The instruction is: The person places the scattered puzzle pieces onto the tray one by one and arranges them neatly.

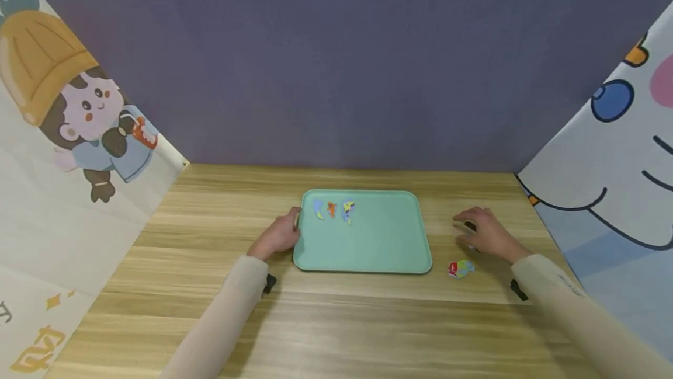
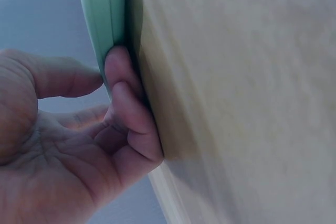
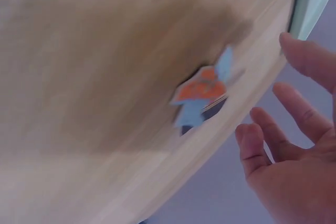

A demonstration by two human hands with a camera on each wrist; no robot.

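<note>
My left hand (image 1: 277, 234) grips the left rim of a mint-green tray (image 1: 389, 239). In the left wrist view, the thumb (image 2: 68, 78) is at the tray's rim (image 2: 107, 14) and curled fingers are at its edge. To the right of the tray, my right hand (image 1: 486, 233) hovers above the tabletop, fingers spread and holding nothing. Below that hand, in the right wrist view, is an orange and light-blue cut-out piece (image 3: 202, 88), with dark patches along its edge. A red, green and blue piece (image 1: 461, 268) lies nearer the front.
On the tray's upper left lie a blue and yellow piece (image 1: 318, 208), an orange piece (image 1: 332, 209) and a yellow and purple piece (image 1: 348, 211). Beneath is a wooden table (image 1: 357, 332), with a dark back panel (image 1: 336, 63) and printed sheets (image 1: 47, 209) at the sides.
</note>
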